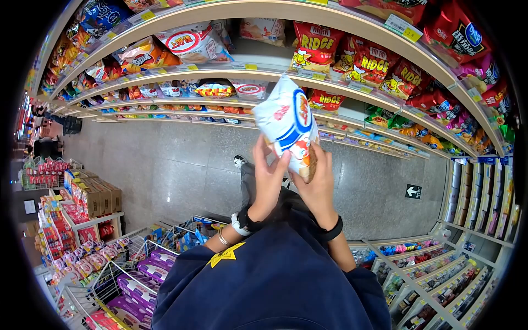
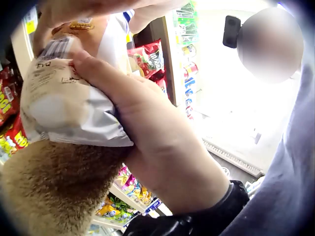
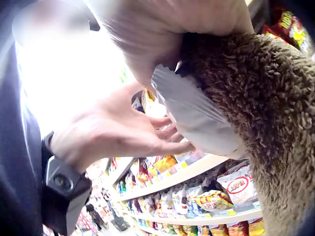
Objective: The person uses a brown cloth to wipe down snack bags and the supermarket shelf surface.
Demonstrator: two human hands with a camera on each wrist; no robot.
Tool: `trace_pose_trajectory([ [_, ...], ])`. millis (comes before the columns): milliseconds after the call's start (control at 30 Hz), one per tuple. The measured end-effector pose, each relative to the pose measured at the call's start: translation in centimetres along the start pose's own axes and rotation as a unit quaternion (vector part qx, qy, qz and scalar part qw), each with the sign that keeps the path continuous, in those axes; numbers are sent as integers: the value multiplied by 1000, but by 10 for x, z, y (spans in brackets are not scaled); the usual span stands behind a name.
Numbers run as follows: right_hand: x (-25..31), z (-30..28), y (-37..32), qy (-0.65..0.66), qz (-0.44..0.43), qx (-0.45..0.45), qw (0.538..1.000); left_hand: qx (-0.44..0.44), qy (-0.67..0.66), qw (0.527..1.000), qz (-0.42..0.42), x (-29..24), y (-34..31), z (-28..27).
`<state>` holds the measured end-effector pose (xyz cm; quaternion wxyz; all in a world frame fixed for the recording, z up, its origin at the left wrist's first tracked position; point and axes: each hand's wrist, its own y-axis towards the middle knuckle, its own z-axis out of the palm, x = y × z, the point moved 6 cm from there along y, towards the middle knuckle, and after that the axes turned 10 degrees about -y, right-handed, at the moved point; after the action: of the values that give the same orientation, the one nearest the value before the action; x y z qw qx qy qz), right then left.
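Observation:
In the head view a white snack bag (image 1: 300,124) with a blue oval and orange print is tilted up between both hands, in front of the shelves. My left hand (image 1: 268,179) holds its lower left side between thumb and fingers. On the lower right side, my right hand (image 1: 318,190) grips it; the right thumb (image 2: 101,73) presses the back by a barcode in the left wrist view. A brown fuzzy thing (image 3: 275,108) lies against the bag below the right palm; I cannot tell whether that hand grips it too.
Shelves ahead hold red RIDGE chip bags (image 1: 316,44) and other snacks. Wire baskets with purple packs (image 1: 126,289) stand at my lower left, beyond them cardboard boxes (image 1: 99,195). A low rack (image 1: 440,275) is at the lower right. Grey tiled floor (image 1: 181,165) lies between.

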<state>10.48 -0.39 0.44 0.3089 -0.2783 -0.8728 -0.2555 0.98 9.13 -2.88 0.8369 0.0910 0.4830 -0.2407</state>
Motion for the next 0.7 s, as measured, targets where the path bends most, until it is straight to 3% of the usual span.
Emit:
trace_pose_trajectory([
  [100, -22, -6, 7, 120, 40, -2, 992, 72, 91, 993, 28, -13, -5, 8],
  [133, -32, -9, 5, 172, 100, 21, 980, 114, 134, 983, 49, -18, -6, 14],
  [233, -55, -14, 2, 310, 177, 10, 934, 223, 287, 926, 101, -39, -14, 37],
  [333, -66, -10, 2, 257, 182, 35, 949, 291, 386, 870, 100, -34, -19, 54],
  [467, -88, 14, -1, 224, 171, 50, 958, 238, 320, 912, 95, 10, -12, 32],
  [533, -98, 17, -6, 228, 180, 41, 956, 205, 246, 946, 49, 28, -9, 18],
  [700, -100, -5, -13, 320, 210, 49, 923, 87, 176, 981, 0, 15, 12, -17],
])
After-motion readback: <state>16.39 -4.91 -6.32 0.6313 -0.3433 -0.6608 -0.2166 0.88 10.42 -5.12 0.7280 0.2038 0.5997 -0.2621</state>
